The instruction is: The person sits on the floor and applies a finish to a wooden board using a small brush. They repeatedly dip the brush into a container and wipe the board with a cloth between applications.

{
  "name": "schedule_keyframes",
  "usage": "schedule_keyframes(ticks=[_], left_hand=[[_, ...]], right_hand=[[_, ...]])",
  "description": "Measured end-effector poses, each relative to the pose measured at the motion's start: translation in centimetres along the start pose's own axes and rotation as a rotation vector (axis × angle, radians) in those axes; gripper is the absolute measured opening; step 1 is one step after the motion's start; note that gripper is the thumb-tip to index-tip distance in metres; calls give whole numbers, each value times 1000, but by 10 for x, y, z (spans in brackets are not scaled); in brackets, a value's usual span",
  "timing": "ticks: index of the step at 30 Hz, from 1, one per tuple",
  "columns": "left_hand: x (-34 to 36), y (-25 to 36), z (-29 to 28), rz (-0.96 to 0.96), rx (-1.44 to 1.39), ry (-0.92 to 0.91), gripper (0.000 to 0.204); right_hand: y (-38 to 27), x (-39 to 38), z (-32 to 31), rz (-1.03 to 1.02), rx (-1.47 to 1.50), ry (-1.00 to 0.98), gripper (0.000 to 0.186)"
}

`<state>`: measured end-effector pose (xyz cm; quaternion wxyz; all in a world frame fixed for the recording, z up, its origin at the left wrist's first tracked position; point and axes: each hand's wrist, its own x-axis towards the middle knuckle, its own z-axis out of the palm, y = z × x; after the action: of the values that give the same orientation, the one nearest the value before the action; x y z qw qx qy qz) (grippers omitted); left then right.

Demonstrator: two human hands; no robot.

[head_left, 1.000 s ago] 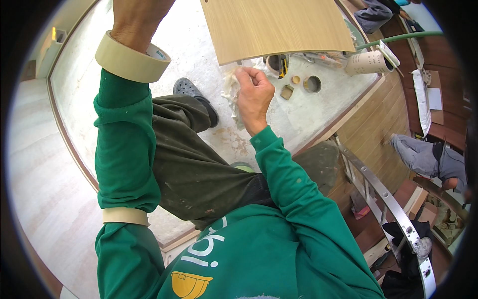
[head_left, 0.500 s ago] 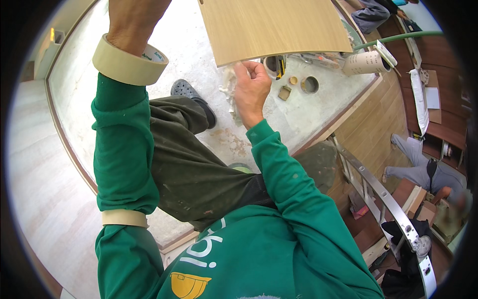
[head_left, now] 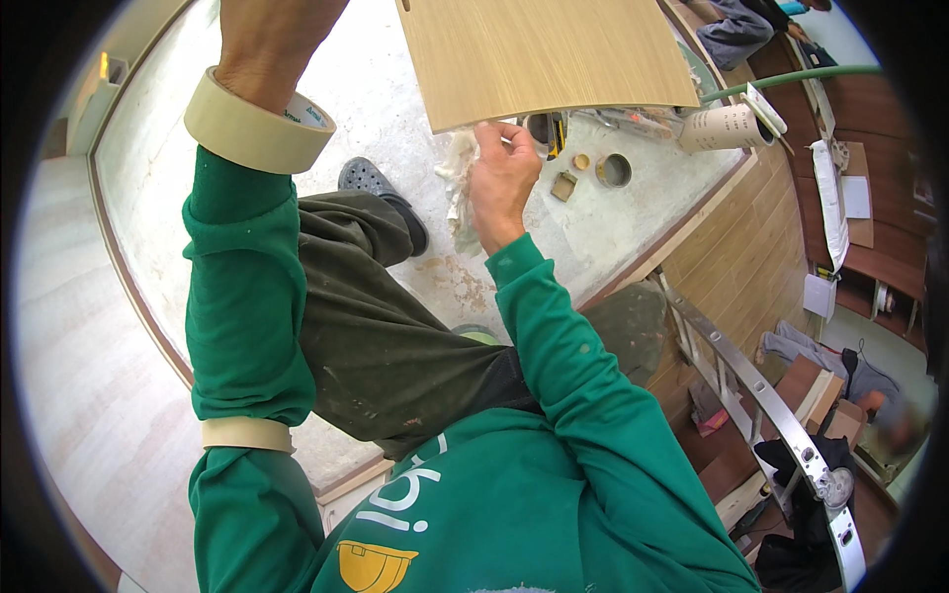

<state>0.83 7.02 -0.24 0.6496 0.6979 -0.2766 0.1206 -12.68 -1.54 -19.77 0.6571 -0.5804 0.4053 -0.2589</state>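
Observation:
Near the middle of the view, my right hand (head_left: pixel 502 188) is closed, thumb and index finger together, just below the near edge of a light wood-grain panel (head_left: pixel 554 59). A crumpled whitish rag (head_left: pixel 459 188) hangs beside the palm and appears gripped in the fingers; the panel edge is close to the fingertips. My left hand (head_left: pixel 282 35) is at the top edge, its fingers cut off by the frame. A wide roll of masking tape (head_left: pixel 242 133) circles my left wrist, and a second cream roll (head_left: pixel 247 434) sits around that upper arm.
Beyond my right hand are a round tin (head_left: pixel 614 170), a small open box (head_left: pixel 563 186) and a cardboard tube (head_left: pixel 727 128) on the pale floor. An aluminium ladder (head_left: pixel 756 381) lies at right. Another person (head_left: pixel 840 376) crouches past it; a second person (head_left: pixel 736 35) is far right.
My right hand and the rag have shifted slightly, with more of the rag showing. The crouching person at right has moved lower in view. My left arm stays nearly the same.

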Motion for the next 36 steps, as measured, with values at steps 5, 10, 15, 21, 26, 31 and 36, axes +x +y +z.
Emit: schedule_keyframes(ticks=[5, 10, 15, 21, 26, 31, 36], left_hand=[[2, 0, -3, -18, 10, -11, 7], [0, -1, -4, -9, 2, -9, 7], [2, 1, -5, -29, -14, -4, 7], [0, 3, -6, -52, -13, -13, 7], [0, -2, -9, -14, 4, -18, 7], [2, -4, -11, 1, 11, -7, 7], [5, -3, -12, -86, 25, 16, 6]], right_hand=[[1, 3, 0, -22, -30, -6, 23], [3, 5, -8, -24, -26, 6, 23], [6, -11, -33, 57, 74, -6, 20], [13, -17, -23, -20, 110, 10, 19], [14, -17, -9, -66, -72, -49, 20], [8, -15, -5, -169, -172, -12, 20], [3, -8, -4, -181, -213, 17, 22]])
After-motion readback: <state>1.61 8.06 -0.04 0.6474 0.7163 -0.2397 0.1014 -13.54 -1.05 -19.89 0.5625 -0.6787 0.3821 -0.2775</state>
